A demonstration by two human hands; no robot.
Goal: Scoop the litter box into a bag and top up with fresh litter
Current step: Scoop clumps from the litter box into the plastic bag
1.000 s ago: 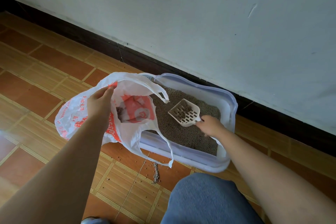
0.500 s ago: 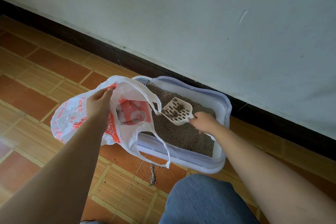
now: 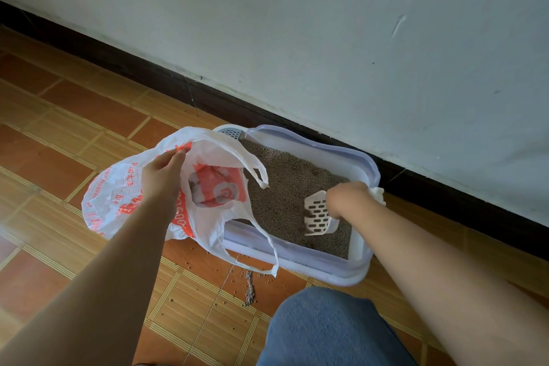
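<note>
Bag (image 3: 110, 196): white plastic with red print, held up off the tiled floor at the 9 o'clock end of the litter box. Its mouth faces 3 o'clock, toward the litter, and its handle loops hang loose over the near wall of the box.
Left hand (image 3: 163, 175): pinches the bag's upper rim, with the fingers folded over the edge into the mouth, and so keeps the mouth open.
Spilled litter (image 3: 249, 288): a small streak and stray grains on the tiles at 6 o'clock of the bag, outside the box.
Litter box (image 3: 297, 255): pale lilac tray against the dark skirting, long axis roughly 10 to 4 o'clock, holding grey-brown litter (image 3: 285, 181).
Scoop (image 3: 318, 214): white and slotted, at the 4 o'clock end of the box. The blade points down toward 6 o'clock with its lip in the litter, and no clumps show on it.
Right hand (image 3: 347, 199): fingers curled round the scoop's handle, which the hand hides.
Key relation: the bag mouth lies at about 9 o'clock from the scoop, well apart across the tray. The right hand is the nearer one to the litter.
Judged step: digging for another load, and once loaded the scoop must travel toward 9 o'clock into the mouth.
</note>
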